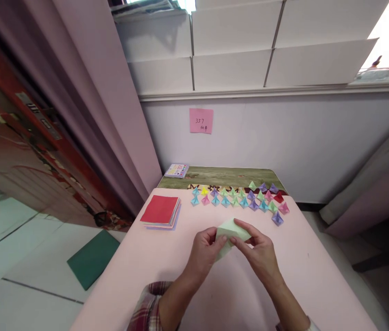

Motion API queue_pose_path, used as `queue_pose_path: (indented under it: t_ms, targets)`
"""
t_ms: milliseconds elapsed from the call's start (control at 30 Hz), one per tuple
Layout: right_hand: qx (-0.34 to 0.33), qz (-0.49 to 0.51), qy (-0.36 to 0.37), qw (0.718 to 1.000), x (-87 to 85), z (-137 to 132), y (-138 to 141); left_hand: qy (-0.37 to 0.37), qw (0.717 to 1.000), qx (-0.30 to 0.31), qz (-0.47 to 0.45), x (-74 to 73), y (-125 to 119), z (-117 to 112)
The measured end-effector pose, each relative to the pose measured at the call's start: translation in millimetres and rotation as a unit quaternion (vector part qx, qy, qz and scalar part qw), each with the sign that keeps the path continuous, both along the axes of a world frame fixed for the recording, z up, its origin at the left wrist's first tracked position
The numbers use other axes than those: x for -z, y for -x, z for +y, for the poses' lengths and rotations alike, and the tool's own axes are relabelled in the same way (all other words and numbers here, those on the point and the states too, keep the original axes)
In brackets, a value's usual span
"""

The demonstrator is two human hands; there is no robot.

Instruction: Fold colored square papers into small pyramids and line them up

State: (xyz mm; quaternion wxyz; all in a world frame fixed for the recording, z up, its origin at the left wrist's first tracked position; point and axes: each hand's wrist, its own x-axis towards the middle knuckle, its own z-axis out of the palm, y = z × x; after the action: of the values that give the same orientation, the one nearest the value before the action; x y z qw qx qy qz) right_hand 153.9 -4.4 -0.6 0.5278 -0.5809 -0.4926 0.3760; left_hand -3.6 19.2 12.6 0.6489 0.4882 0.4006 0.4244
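Note:
Both my hands hold one pale green folded paper (231, 231) above the pink table (166, 271). My left hand (204, 254) pinches its left side, fingers closed on it. My right hand (256, 252) grips its right side with thumb and fingers pressed together. Beyond the paper, several small folded paper shapes (245, 198) in blue, pink, purple, green, yellow and red lie in rows near the table's far edge.
A stack of coloured paper squares (161, 211), red on top, lies at the left of the table. A small paper pack (177, 170) rests on the wooden strip behind. A pink note (201, 121) is stuck to the wall. A green sheet (93, 258) lies on the floor.

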Motion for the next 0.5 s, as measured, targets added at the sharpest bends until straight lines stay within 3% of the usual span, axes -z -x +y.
queue_pose_path:
  t_ms: [300,400,500]
  targets:
    - [-0.009,-0.077,-0.068,0.995,-3.1,2.6,-6.4,0.002,1.0,-0.02,0.005,9.9,4.7,4.5]
    - [-0.04,-0.02,0.003,0.999,-3.7,3.5,-7.7,0.007,1.0,-0.001,-0.002,8.2,5.3,3.9]
    - [-0.033,0.138,0.071,0.987,-4.1,2.2,-2.1,0.049,0.998,-0.012,-0.042,6.1,2.6,1.5]
